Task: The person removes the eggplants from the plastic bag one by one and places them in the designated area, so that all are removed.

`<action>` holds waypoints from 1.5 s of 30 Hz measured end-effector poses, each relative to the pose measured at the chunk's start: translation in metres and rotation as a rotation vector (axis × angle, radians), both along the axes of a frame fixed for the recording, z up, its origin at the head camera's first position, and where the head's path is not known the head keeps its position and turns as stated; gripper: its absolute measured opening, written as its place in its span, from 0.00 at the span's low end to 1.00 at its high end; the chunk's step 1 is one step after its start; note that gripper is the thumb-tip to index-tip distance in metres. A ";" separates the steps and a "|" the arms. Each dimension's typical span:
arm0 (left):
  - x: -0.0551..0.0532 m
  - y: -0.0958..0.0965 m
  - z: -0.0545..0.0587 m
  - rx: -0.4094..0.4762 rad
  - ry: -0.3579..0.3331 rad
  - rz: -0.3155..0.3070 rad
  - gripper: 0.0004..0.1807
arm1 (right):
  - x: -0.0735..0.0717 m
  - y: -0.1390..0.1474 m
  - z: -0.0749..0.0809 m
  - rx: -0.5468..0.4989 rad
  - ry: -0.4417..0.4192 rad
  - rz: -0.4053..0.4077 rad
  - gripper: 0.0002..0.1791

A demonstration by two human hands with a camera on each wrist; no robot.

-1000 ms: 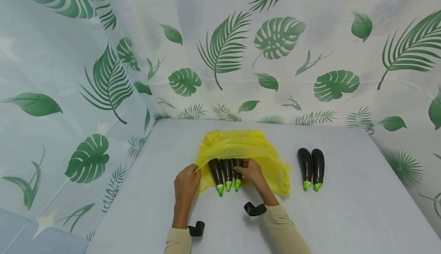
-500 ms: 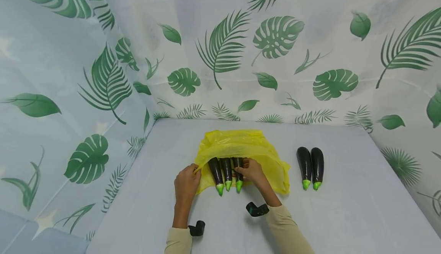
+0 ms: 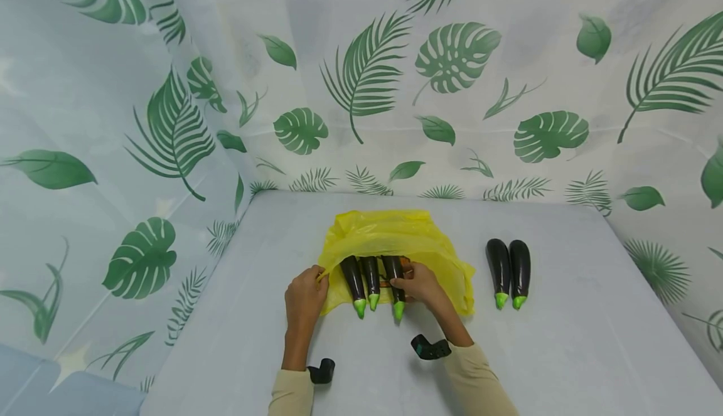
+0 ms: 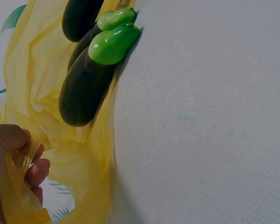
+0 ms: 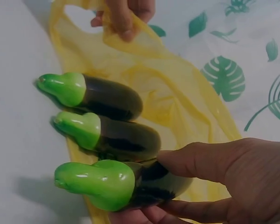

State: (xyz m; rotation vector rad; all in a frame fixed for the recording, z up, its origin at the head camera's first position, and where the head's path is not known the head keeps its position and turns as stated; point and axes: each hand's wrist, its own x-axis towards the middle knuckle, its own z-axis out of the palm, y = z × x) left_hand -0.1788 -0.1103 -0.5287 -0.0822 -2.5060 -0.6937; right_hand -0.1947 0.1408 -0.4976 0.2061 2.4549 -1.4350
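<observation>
A yellow plastic bag [image 3: 390,224] lies on the table with its mouth toward me. My left hand [image 3: 303,297] pinches the left edge of that mouth and holds it up; the left wrist view shows fingers on the bag's handle. Two dark eggplants with green stem ends, a left one [image 3: 353,278] and a middle one [image 3: 370,275], lie partly inside the bag. My right hand [image 3: 420,283] grips a third eggplant [image 5: 163,186] between thumb and fingers at the mouth, its green end pointing out. The far ends of these eggplants are hidden under the bag.
Two more eggplants, one at left [image 3: 499,265] and one at right [image 3: 519,268], lie side by side right of the bag. An orange patch [image 3: 385,282] shows inside the mouth. A leaf-printed sheet [image 3: 361,77] stands behind the white table [image 3: 565,341].
My right hand has moved slightly right and toward me, drawing the gripped eggplant a little farther out and away from the middle one. My left hand stays on the bag's edge.
</observation>
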 end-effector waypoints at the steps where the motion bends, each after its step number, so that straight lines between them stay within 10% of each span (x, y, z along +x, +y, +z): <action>1: 0.000 0.000 0.000 -0.002 -0.002 0.000 0.05 | 0.001 0.001 0.001 0.003 -0.002 0.009 0.34; 45: 0.000 -0.001 -0.002 0.018 -0.030 0.008 0.06 | 0.053 0.044 0.059 -0.112 -0.009 0.276 0.30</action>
